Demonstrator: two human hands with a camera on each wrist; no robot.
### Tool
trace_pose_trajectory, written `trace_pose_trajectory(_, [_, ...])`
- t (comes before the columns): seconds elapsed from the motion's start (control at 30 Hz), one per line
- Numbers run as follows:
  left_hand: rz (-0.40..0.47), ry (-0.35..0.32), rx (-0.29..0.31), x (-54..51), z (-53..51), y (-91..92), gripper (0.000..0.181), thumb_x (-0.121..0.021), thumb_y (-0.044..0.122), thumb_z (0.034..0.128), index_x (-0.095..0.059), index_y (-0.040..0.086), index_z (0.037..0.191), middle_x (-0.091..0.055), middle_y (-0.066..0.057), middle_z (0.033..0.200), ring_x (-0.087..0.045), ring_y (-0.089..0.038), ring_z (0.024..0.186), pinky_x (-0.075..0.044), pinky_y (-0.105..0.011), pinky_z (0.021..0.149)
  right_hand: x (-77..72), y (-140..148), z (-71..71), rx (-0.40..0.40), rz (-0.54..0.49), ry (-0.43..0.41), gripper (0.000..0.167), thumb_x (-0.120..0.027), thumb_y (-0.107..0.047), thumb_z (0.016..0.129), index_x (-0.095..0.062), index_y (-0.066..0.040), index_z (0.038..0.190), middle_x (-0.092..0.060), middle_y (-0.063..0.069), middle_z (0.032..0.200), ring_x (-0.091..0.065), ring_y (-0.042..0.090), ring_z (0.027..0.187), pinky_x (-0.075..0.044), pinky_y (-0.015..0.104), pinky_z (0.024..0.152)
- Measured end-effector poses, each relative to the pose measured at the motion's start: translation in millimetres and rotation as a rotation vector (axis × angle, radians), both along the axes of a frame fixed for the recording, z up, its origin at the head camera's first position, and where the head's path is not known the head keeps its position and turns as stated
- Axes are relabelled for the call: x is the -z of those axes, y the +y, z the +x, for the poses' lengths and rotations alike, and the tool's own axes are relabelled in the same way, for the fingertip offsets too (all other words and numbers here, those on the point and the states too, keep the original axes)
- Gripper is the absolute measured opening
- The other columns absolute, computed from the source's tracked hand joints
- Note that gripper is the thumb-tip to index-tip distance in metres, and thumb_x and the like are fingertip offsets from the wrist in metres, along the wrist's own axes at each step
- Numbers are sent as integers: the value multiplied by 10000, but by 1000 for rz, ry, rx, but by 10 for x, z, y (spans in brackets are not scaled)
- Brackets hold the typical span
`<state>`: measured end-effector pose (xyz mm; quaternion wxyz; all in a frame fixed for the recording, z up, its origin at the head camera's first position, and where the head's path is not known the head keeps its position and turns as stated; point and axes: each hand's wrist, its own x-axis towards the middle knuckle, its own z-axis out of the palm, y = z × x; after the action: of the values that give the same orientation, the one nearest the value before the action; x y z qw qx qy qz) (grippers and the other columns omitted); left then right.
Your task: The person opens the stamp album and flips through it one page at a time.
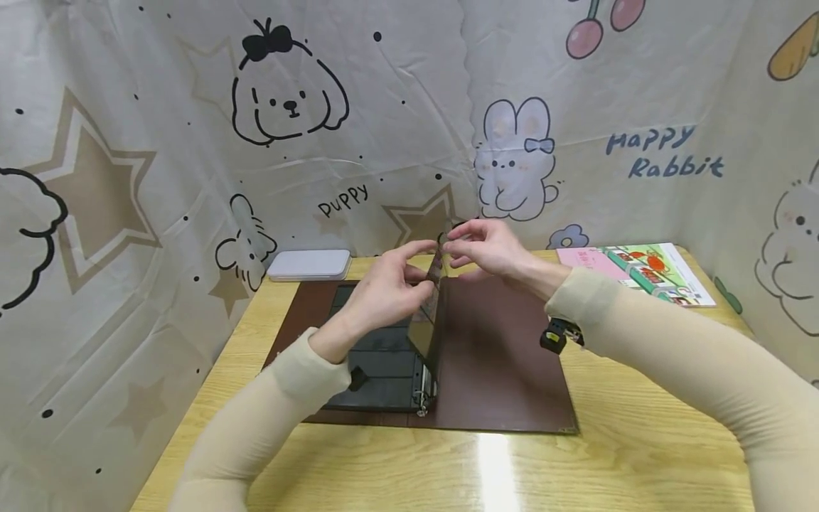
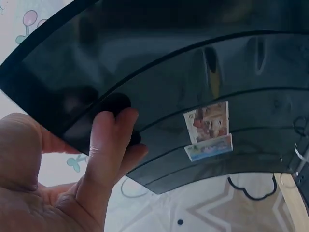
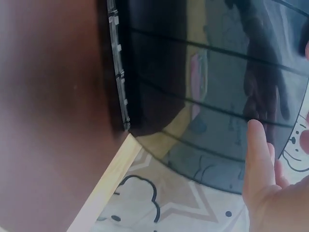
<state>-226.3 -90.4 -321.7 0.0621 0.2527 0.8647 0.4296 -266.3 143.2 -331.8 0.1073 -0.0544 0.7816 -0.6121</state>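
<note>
A stamp album with a brown cover lies spread on the table, a black page raised upright from its ring spine. Two small stamps sit in the page's strips in the left wrist view. My left hand pinches the page near its outer edge, fingers on one face and part of the hand behind it. On the page's other side is my right hand, one straight finger against or very near the glossy face. Contact of its other fingers is unclear.
A white flat case lies at the back left. Colourful booklets lie at the back right. More black pages rest flat on the album's left half. A printed cloth encloses the wooden table behind and at the sides.
</note>
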Motion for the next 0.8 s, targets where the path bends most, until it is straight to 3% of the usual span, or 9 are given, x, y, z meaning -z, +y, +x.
trace_pose_trajectory(0.03, [-18,25,-4,-11,-4,-24,623,-655,95,1001,-602,141,1621,-849,-179,1271,-784,-180,760,-537,-303,596,6,13,4,0,10,10,433,-727,-220,1085,-666,0,1453,-730,237,1353,-787,332,1161,-711,467,907])
trace_pose_trajectory(0.2, [-128,144,-40,-86,-23,-148,459,-641,96,978,-804,131,1405,-816,-116,1392,-819,-273,1206,-647,-384,829,85,107,40,-35,111,112,394,-757,-232,1067,-716,-3,1385,-804,160,1214,-786,201,1060,-709,370,881])
trace_pose_trajectory(0.27, [-152,168,-50,-119,-27,-207,428,-650,99,970,-831,124,1356,-818,-111,1388,-822,-258,1153,-644,-369,845,149,161,56,-62,181,181,388,-769,-222,1054,-732,2,1368,-828,162,1200,-790,201,1065,-694,337,885])
trace_pose_trajectory(0.3, [-159,170,-56,-134,-29,-239,422,-651,99,969,-837,126,1347,-824,-117,1373,-816,-240,1093,-615,-352,775,188,196,66,-75,226,215,388,-777,-226,1048,-738,2,1361,-834,170,1211,-796,229,1088,-687,354,912])
trace_pose_trajectory(0.43, [-173,150,-79,-182,-27,-368,389,-662,98,998,-840,116,1344,-822,-140,1363,-678,-176,764,-466,-291,614,373,339,97,-136,428,328,450,-803,-258,1020,-731,-9,1388,-800,222,1364,-782,366,1259,-625,508,1097])
trace_pose_trajectory(0.53, [-184,130,-101,-201,-23,-453,356,-671,108,1032,-838,111,1347,-815,-147,1373,-581,-142,641,-437,-274,587,550,452,129,-198,606,377,573,-839,-324,991,-692,-19,1454,-748,232,1466,-709,435,1391,-550,593,1198])
trace_pose_trajectory(0.63, [-188,117,-123,-210,-20,-519,336,-678,115,1050,-841,120,1344,-809,-146,1385,-579,-155,654,-437,-282,586,737,545,170,-269,777,414,769,-890,-436,937,-643,5,1517,-699,256,1529,-648,476,1453,-503,633,1235])
trace_pose_trajectory(0.8, [-188,123,-149,-210,-16,-590,331,-686,112,1041,-848,123,1329,-812,-145,1386,-679,-209,819,-477,-301,636,1050,669,220,-397,913,351,1147,-998,-619,765,-565,65,1579,-537,386,1637,-518,588,1539,-434,685,1283])
